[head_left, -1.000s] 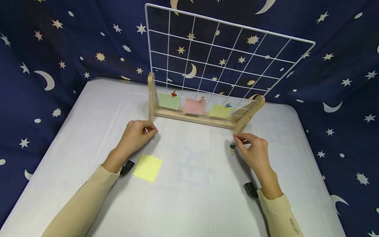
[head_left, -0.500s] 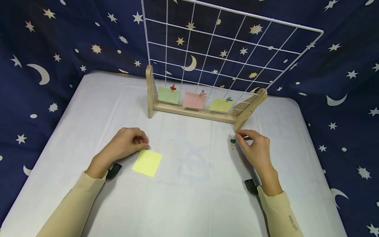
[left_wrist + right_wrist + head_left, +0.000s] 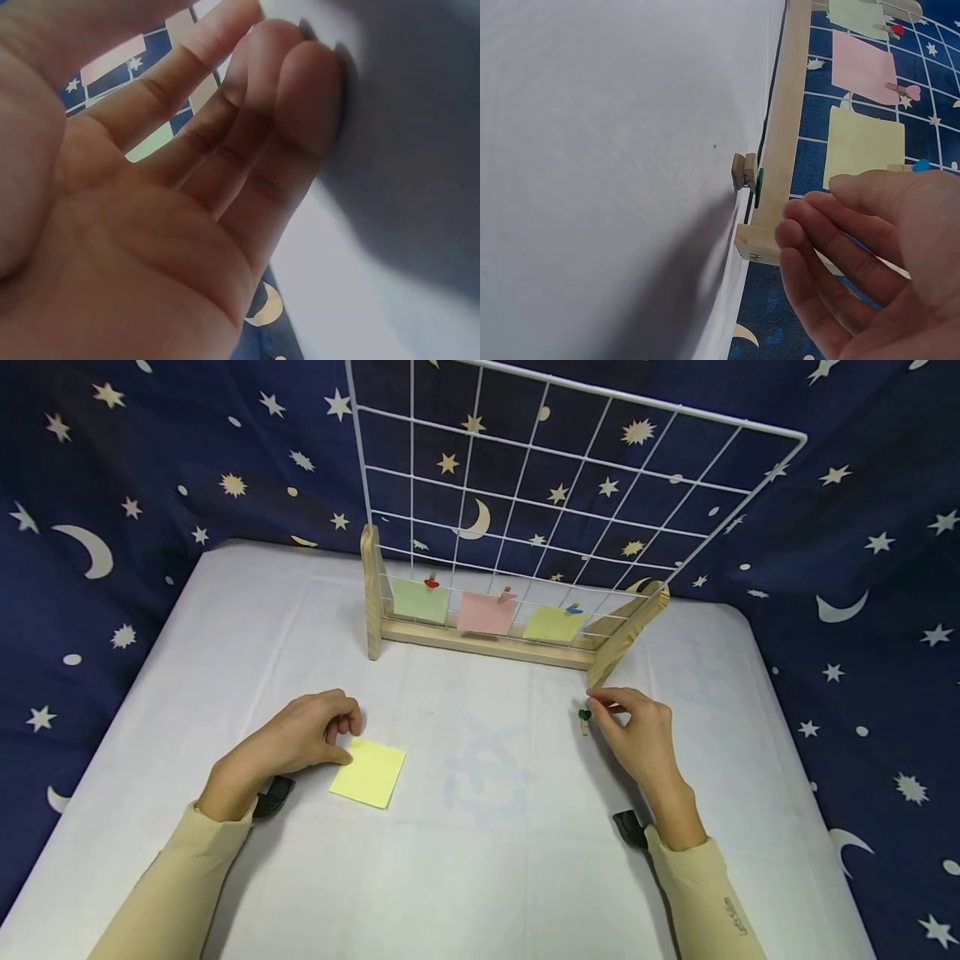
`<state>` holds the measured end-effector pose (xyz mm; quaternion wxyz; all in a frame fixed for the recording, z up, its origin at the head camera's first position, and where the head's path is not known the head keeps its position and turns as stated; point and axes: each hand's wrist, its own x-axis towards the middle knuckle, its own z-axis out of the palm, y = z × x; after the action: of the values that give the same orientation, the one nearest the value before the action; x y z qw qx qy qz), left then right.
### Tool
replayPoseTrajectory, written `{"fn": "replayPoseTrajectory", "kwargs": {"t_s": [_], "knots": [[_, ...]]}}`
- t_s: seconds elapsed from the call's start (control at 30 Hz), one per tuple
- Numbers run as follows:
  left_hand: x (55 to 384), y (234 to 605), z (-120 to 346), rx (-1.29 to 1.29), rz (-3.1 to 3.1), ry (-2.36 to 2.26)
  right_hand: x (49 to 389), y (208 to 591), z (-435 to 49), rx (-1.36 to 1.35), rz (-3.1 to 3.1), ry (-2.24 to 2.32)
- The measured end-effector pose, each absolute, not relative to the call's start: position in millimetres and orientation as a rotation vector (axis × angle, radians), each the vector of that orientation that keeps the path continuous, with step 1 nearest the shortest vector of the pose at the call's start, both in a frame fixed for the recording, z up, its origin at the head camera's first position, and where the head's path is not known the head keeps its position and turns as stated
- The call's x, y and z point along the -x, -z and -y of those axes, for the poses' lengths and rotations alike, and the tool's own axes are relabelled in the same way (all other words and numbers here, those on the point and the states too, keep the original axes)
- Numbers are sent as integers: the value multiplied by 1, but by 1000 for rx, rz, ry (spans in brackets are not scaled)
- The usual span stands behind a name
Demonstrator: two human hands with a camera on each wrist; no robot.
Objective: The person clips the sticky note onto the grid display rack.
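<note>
A yellow sticky note [image 3: 371, 778] lies on the white table. My left hand [image 3: 296, 737] is at its upper left, the thumb at the note's edge and the fingers loosely bent above it. Whether the thumb touches the paper I cannot tell. In the left wrist view the palm [image 3: 142, 247] holds nothing. A small wooden clothespin with a green heart [image 3: 584, 720] lies near the rack's right foot. Just right of it is my right hand [image 3: 643, 735], thumb and fingertips close together. The right wrist view shows nothing held, with the clothespin [image 3: 744, 172] apart from the fingers.
A white wire grid [image 3: 525, 518] on a wooden stand [image 3: 487, 648] rises at the back. Clothespins hold a green note [image 3: 418, 602], a pink note [image 3: 486, 613] and a yellow-green note [image 3: 553, 625] on its lower rows. A starry dark-blue cloth [image 3: 97, 610] surrounds the table.
My left hand has moved back from near the stand's left foot, down and left to the yellow sticky note. The right hand stays by the clothespin. The head view has shifted slightly.
</note>
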<state>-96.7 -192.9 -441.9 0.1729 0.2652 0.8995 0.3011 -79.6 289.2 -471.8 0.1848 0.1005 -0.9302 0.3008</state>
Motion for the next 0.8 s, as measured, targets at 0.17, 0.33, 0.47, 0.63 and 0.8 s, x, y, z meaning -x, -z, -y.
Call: {"fn": "replayPoseTrajectory", "kwargs": {"t_s": [0.17,0.33,0.47,0.63,0.8], "knots": [[96,443,191,-728,-2550,-839,78,473,-290,-275,2624,-846],[96,445,191,-746,-2543,-844,78,474,-289,-284,2621,-850],[96,447,192,-772,-2556,-862,78,475,-289,-287,2625,-847],[97,448,192,-782,-2573,-872,78,476,-290,-289,2647,-851],[97,448,190,-771,-2573,-871,77,477,-291,-289,2735,-861]]}}
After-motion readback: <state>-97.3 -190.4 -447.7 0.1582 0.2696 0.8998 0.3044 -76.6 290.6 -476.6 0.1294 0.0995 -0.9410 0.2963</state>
